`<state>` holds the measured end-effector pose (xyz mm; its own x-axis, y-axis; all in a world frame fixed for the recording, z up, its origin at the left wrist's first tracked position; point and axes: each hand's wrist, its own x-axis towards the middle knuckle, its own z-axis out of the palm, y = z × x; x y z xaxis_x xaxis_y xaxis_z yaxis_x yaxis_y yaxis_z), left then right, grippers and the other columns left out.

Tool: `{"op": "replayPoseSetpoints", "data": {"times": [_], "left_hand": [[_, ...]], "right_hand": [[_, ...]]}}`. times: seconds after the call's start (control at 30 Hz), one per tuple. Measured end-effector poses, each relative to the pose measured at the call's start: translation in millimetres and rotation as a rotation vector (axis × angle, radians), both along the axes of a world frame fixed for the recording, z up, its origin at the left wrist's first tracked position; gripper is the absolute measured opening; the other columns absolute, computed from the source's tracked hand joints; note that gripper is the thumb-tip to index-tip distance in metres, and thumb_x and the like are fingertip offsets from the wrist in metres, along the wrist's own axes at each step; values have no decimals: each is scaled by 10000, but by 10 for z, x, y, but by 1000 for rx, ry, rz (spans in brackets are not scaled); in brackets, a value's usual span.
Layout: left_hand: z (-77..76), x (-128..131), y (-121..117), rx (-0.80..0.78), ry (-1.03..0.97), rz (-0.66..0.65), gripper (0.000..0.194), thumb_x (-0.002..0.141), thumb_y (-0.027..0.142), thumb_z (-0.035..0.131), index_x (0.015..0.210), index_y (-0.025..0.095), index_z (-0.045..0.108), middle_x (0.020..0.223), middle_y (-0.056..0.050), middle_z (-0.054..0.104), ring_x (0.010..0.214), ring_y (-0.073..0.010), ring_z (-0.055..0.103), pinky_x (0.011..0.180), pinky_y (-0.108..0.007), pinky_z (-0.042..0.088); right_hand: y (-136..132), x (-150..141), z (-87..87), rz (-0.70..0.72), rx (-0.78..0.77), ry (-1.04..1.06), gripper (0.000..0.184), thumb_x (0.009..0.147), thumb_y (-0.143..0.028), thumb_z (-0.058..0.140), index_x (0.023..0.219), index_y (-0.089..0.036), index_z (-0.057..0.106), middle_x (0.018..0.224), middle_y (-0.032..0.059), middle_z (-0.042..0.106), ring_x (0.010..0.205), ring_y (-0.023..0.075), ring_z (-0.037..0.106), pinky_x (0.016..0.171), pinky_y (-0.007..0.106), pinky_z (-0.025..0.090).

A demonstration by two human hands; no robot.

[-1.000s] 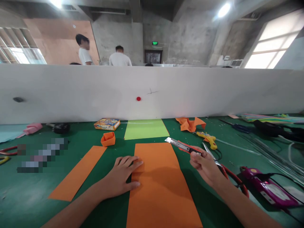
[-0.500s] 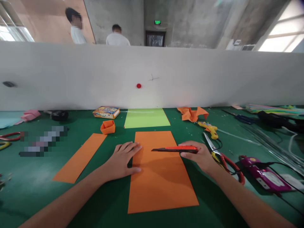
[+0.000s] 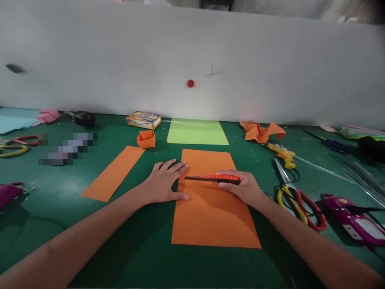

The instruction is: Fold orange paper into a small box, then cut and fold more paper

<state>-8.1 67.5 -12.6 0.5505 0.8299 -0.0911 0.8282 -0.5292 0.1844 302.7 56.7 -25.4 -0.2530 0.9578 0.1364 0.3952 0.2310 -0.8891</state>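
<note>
A large orange sheet of paper (image 3: 215,220) lies flat on the green table in front of me. My left hand (image 3: 164,180) rests at its left edge, fingers spread, with fingertips and thumb on the paper. In my right hand (image 3: 245,186) is a red and black utility knife (image 3: 219,178), held over the sheet with its blade pointing left toward my left fingers. Whether the blade touches the paper I cannot tell. Left of my left hand lies an orange paper strip (image 3: 116,172), and an orange folded paper box (image 3: 146,139) sits just behind it.
Scissors (image 3: 293,192), a yellow glue gun (image 3: 282,154) and a purple power strip (image 3: 355,220) lie at right. Crumpled orange paper (image 3: 261,132), a lime-green sheet (image 3: 197,132) and a small printed box (image 3: 143,120) sit near the white partition (image 3: 120,60). More scissors (image 3: 18,146) lie far left.
My right hand has swung the knife left and down from beyond the sheet's right edge to over it. The left hand stays at the left edge. My view has tilted downward.
</note>
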Motion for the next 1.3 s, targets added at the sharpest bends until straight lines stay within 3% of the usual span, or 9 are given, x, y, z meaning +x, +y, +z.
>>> {"op": "replayPoseSetpoints", "data": {"times": [0.27, 0.73, 0.83, 0.93, 1.0, 1.07, 1.17, 1.3], "left_hand": [[-39, 14, 21, -7, -6, 3, 1044, 826, 869, 467, 1649, 298, 175, 1698, -68, 236, 1535, -425, 163, 1193, -568, 84], [-100, 18, 37, 3, -17, 2, 1108, 798, 893, 469, 1652, 252, 173, 1693, -88, 251, 1525, -424, 169, 1192, -552, 53], [-87, 21, 38, 2, 2, 1, 1114, 800, 896, 462, 1652, 239, 175, 1695, -84, 244, 1529, -424, 161, 1190, -552, 59], [-67, 26, 26, 11, 14, -4, 1103, 812, 892, 448, 1652, 232, 173, 1695, -86, 243, 1533, -418, 164, 1189, -553, 77], [-57, 28, 18, 26, 20, -6, 1086, 823, 885, 439, 1652, 235, 175, 1692, -87, 251, 1534, -411, 170, 1190, -548, 91], [-51, 27, 14, 34, 26, -6, 1078, 827, 885, 430, 1652, 242, 172, 1692, -85, 253, 1535, -408, 176, 1191, -546, 107], [-44, 16, 9, 22, 34, 0, 1109, 808, 898, 437, 1654, 236, 160, 1693, -92, 247, 1535, -412, 183, 1192, -551, 127], [-35, -3, -25, 10, 25, -23, 1149, 780, 916, 448, 1656, 234, 151, 1693, -101, 249, 1541, -416, 171, 1207, -543, 124]], "right_hand": [[-48, -7, -1, -13, 31, -68, 253, 782, -455, 792, 956, -275, 823, 1113, 43, 792, 1050, 306, 739, 940, 416, 608], [-80, -17, 23, -30, 17, -153, 289, 784, -479, 793, 994, -283, 827, 1103, 47, 793, 1027, 312, 742, 916, 410, 613], [-77, -2, 24, -76, 16, -123, 268, 756, -449, 822, 957, -272, 823, 1041, 46, 795, 951, 287, 743, 832, 372, 623], [-29, 80, 3, -231, 13, 92, 299, 715, -405, 863, 951, -235, 791, 764, 17, 734, 626, 171, 652, 547, 278, 552], [22, 171, -7, -300, -9, 388, 300, 721, -379, 862, 944, -221, 739, 543, -68, 534, 421, 81, 417, 390, 215, 371], [71, 274, -1, -290, -44, 639, 250, 740, -335, 857, 805, -218, 647, 477, -118, 351, 387, 52, 263, 372, 193, 274], [124, 413, 34, -239, -100, 844, 410, 781, -374, 826, 641, -216, 475, 496, -99, 322, 421, 66, 300, 405, 193, 338], [155, 511, 97, -299, -153, 1055, 358, 774, -458, 775, 698, -234, 507, 615, -54, 448, 507, 98, 421, 447, 219, 408]]}}
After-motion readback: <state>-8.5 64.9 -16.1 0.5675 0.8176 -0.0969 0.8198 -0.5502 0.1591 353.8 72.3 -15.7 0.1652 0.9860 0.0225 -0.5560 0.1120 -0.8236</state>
